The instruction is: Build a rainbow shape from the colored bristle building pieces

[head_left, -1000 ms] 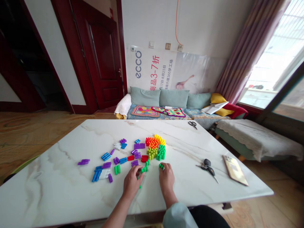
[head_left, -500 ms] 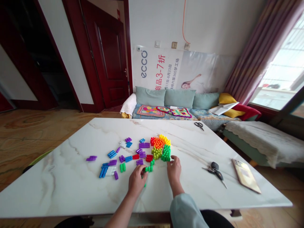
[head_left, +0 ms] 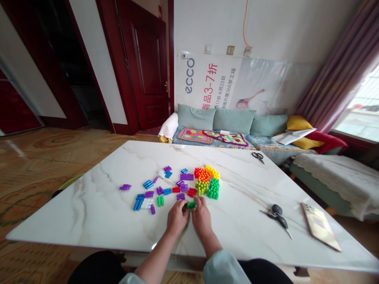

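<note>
Close to the table's near side, my left hand (head_left: 177,218) pinches a small strand of green beads (head_left: 191,204). My right hand (head_left: 202,217) has its fingers closed on the other side of the same green beads. Fingers cover part of the strand, and a bit of green shows beneath the left hand. Just beyond my hands stands a cluster of beads in blocks of orange-red (head_left: 202,174), yellow (head_left: 213,172), olive green (head_left: 202,188) and bright green (head_left: 213,188). Dark red tube beads (head_left: 192,192) lie near my fingertips.
Purple (head_left: 186,177), blue (head_left: 148,184) and white (head_left: 146,203) tube beads are scattered to the left on the marble table (head_left: 97,205). Toward the right lie black-handled snips (head_left: 277,215) and a phone (head_left: 320,226). Scissors (head_left: 258,157) rest near the far edge.
My right hand has left the side of the bright green block and come over to the strand beside my left hand. The camera view has shifted slightly.
</note>
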Motion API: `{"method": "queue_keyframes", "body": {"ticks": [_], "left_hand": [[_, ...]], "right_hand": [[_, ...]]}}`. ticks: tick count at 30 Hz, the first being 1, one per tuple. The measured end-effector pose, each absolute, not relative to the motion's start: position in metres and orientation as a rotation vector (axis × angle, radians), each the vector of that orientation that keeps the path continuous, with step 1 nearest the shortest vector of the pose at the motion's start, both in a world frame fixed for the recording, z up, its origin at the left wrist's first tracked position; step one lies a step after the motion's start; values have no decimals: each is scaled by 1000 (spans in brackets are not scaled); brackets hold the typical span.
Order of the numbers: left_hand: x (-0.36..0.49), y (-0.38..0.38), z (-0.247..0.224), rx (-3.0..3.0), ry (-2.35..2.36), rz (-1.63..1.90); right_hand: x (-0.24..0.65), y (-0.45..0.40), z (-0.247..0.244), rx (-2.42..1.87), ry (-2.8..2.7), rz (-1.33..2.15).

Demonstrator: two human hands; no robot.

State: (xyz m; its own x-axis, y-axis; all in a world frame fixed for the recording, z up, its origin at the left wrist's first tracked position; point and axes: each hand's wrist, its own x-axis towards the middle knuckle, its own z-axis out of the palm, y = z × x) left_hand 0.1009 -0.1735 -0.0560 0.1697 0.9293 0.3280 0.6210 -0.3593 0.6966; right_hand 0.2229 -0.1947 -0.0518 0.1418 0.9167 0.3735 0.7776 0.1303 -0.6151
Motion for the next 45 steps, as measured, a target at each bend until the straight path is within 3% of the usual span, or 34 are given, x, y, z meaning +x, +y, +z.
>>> {"method": "queue_keyframes", "body": {"ticks": [9, 16, 25, 45], "left_hand": [[102, -174, -54, 2043, 1450, 1054], [101, -173, -57, 2028, 1451, 1053], [102, -173, -61, 2025, 1477, 1072], [101, -172, -63, 2021, 1481, 1094]], "right_hand": [[244, -201, -44, -1791, -1586, -33], [250, -201, -48, -1974, -1577, 147], [278, -198, -51, -1789, -1169, 293], [294, -187, -68, -1887, -1059, 14]]}}
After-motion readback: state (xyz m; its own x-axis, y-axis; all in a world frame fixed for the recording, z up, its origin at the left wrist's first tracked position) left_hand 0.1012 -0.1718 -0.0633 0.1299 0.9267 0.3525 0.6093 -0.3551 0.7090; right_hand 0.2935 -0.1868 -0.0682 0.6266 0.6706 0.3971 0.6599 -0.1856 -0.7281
